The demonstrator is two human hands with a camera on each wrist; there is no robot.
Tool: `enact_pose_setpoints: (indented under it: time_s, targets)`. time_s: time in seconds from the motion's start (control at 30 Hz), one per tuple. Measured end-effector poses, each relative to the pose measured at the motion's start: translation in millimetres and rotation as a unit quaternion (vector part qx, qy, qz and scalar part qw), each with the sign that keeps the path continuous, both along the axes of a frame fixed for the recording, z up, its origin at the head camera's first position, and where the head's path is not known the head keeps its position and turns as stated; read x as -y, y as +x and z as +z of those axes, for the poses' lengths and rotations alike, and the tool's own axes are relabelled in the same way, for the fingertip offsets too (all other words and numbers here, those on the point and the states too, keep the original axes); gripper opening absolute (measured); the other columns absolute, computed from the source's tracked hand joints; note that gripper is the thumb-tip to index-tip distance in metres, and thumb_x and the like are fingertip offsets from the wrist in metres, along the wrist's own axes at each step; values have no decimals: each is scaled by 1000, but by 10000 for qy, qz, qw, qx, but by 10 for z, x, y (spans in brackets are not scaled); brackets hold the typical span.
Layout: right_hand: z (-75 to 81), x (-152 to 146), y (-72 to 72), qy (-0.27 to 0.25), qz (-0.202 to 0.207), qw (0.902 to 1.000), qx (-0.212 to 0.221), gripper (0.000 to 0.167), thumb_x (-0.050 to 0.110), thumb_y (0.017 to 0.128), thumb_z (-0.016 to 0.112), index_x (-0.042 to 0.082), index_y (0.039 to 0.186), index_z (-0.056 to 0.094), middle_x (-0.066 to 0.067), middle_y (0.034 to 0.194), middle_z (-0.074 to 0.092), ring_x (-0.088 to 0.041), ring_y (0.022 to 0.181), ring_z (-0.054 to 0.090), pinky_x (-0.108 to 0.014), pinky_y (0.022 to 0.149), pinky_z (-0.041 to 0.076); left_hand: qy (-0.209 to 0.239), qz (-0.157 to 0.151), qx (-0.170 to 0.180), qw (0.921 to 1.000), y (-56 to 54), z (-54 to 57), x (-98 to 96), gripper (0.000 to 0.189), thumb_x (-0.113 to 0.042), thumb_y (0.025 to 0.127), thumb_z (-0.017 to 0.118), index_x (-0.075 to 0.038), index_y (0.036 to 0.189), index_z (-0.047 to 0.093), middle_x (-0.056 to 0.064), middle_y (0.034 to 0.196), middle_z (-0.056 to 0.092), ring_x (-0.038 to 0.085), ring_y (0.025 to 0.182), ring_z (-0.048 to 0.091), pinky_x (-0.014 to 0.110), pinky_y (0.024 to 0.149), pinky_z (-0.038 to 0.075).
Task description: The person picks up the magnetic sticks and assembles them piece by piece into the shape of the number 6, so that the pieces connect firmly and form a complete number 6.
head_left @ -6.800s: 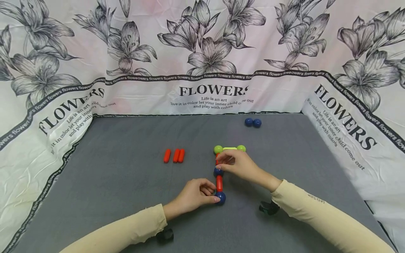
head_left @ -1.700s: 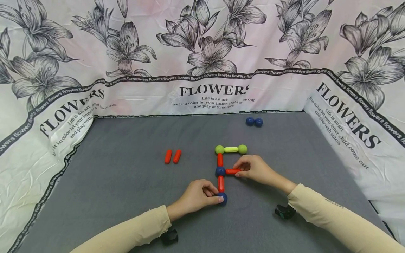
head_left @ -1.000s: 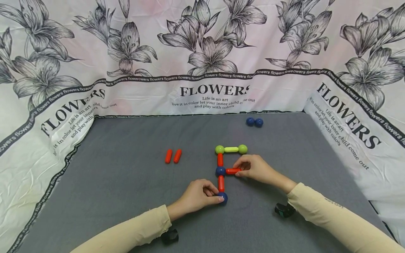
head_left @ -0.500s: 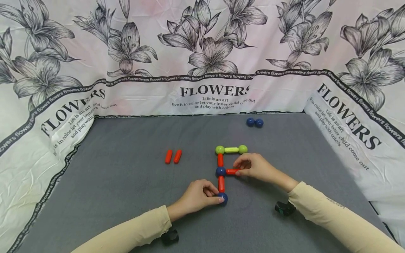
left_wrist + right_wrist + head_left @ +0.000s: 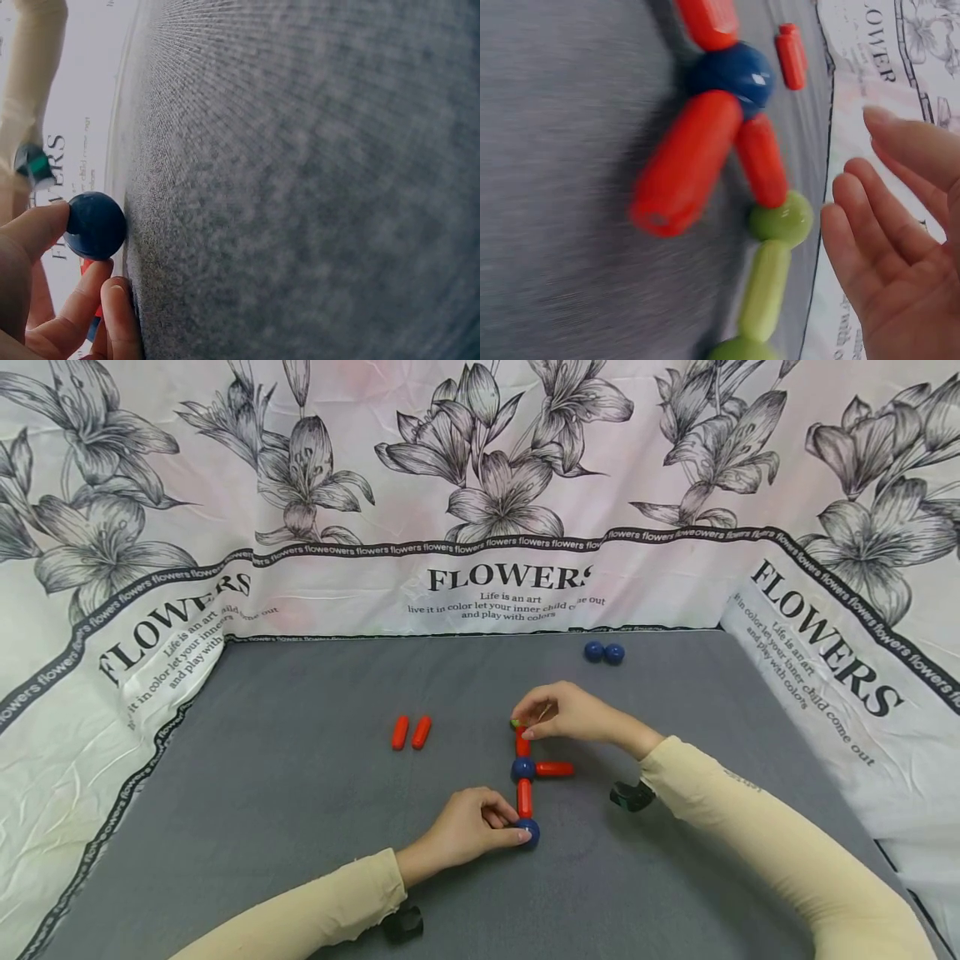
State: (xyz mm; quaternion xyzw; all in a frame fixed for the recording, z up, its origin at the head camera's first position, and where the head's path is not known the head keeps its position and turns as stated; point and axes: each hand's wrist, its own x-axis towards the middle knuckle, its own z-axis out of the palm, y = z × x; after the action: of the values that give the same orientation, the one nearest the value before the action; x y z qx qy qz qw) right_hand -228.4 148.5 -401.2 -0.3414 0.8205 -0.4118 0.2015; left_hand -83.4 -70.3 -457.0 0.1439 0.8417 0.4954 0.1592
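With thumb and fingers, my left hand point(image 5: 465, 827) pinches the large blue ball point(image 5: 529, 835) at the near end of a ball-and-rod figure on the table. A red rod point(image 5: 525, 798) runs from it to the middle blue ball point(image 5: 522, 768). From there a second red rod point(image 5: 555, 769) juts right, and a third red rod point(image 5: 522, 743) leads to a green ball point(image 5: 781, 219). A green rod point(image 5: 765, 291) and another green ball point(image 5: 742, 351) follow. My right hand point(image 5: 577, 714) hovers above the green pieces, mostly hiding them in the head view; the right wrist view shows it holding nothing.
Two loose red rods point(image 5: 411, 732) lie on the grey table point(image 5: 300, 818) left of the figure. Two blue balls point(image 5: 604, 652) sit together near the back edge. A flower-printed cloth point(image 5: 315, 585) encloses the back and sides.
My right hand has let go of the red rod jutting right and moved up and left over the green pieces. That rod stays against the middle blue ball. My left hand keeps its place.
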Motion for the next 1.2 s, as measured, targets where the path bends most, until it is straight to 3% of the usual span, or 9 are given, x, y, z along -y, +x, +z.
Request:
enact_pose_setpoints:
  time_s: [0.2, 0.43, 0.6, 0.9, 1.2]
  targets:
    - [54, 305, -219, 15, 378, 9991, 202, 35, 20, 87, 77, 6, 117, 70, -17, 116, 70, -18, 97, 66, -33, 87, 56, -94, -23, -3, 10000, 2, -8, -11, 23, -31, 79, 84, -12, 89, 74, 0, 82, 66, 5, 67, 58, 18, 60, 48]
    - [11, 606, -429, 19, 771, 9968, 195, 34, 17, 88, 76, 3, 118, 69, -17, 119, 70, -16, 101, 67, -33, 92, 54, -103, -34, -28, 9999, 2, -6, -15, 22, -30, 79, 84, -13, 89, 74, -1, 83, 66, 4, 68, 58, 18, 60, 48]
    - [12, 809, -500, 139, 961, 9944, 410, 35, 17, 88, 76, 5, 120, 69, -15, 123, 69, -17, 106, 66, -34, 94, 55, -63, -6, -13, 10000, 6, -6, -10, 22, -30, 79, 84, -13, 88, 74, -1, 82, 67, 5, 68, 58, 18, 60, 48]
    - [-19, 1124, -605, 344, 1165, 9918, 393, 34, 16, 87, 76, 7, 120, 70, -11, 124, 70, -20, 111, 66, -33, 95, 54, 24, -5, -60, 10000, 6, -9, 0, 22, -29, 79, 84, -11, 89, 75, 0, 82, 67, 5, 67, 58, 18, 60, 48]
    - [-156, 1311, -665, 621, 1292, 9892, 300, 29, 15, 87, 77, 17, 116, 73, 0, 117, 72, -11, 100, 67, -28, 89, 55, 30, -23, -40, 10000, 5, -7, 6, 23, -29, 79, 84, -10, 89, 74, 1, 81, 68, 6, 67, 58, 18, 60, 49]
